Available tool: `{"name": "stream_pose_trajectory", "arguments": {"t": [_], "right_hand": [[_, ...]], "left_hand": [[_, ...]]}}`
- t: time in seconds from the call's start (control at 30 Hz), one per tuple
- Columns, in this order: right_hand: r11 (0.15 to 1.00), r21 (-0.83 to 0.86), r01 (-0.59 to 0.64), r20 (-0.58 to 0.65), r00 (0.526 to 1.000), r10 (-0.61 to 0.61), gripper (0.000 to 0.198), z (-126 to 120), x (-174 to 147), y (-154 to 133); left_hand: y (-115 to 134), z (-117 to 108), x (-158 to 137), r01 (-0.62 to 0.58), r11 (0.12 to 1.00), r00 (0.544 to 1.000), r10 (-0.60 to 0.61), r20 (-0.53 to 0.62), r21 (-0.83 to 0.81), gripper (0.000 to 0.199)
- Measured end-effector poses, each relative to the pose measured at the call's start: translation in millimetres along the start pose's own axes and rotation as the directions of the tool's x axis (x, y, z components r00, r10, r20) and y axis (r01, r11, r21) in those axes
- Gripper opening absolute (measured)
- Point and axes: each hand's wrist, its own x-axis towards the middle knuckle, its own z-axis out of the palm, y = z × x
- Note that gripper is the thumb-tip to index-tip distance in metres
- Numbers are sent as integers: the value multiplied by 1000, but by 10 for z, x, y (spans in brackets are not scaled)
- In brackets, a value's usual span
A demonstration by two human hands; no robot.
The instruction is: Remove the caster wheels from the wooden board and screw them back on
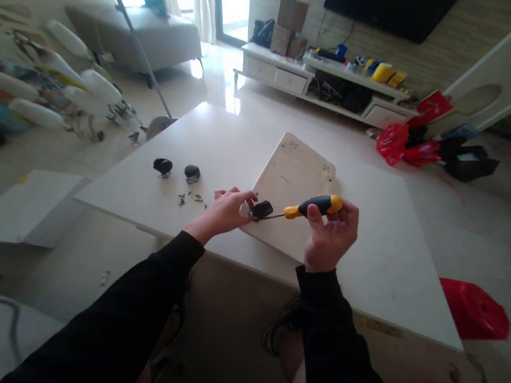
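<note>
A yellow-and-black screwdriver [314, 206] lies in my right hand [331, 237], its handle gripped and its shaft pointing left. The tip meets the base of a black caster wheel [263, 209] at the near left corner of a pale flat board [301, 177]. With closed fingers, my left hand [229, 210] holds that caster from its left side; the fingertips partly hide its base. Two more black casters, one [163, 167] farther left and one [191, 173] nearer the board, rest on the table. Several small screws [182, 199] lie in front of them.
The white table [364, 272] carries everything. Beyond it are a TV cabinet [274, 77] and red bags [394, 144] on the floor. A red stool [473, 309] stands by the right edge, a white box [34, 208] at the left.
</note>
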Motion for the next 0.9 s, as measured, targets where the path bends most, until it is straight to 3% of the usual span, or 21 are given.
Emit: {"name": "stream_pose_trajectory", "arguments": {"t": [0.27,0.47,0.6,0.77,0.9], "right_hand": [[999,20,45,46,998,-46,46,35,-67,-64],[977,60,205,171,962,-212,58,121,-166,-98],[960,17,281,209,938,-278,51,121,-193,-64],[942,-11,335,206,923,-326,43,126,-198,-109],[934,1,358,117,927,-356,37,171,-191,-172]], "left_hand": [[40,-8,-7,12,1000,1000,-12,16,-12,35],[104,-47,-8,36,999,999,-35,31,-23,38],[95,-31,5,32,999,999,-32,31,-22,37],[66,0,22,25,999,999,-25,21,-28,36],[76,-12,20,34,999,999,-33,34,-28,36]]}}
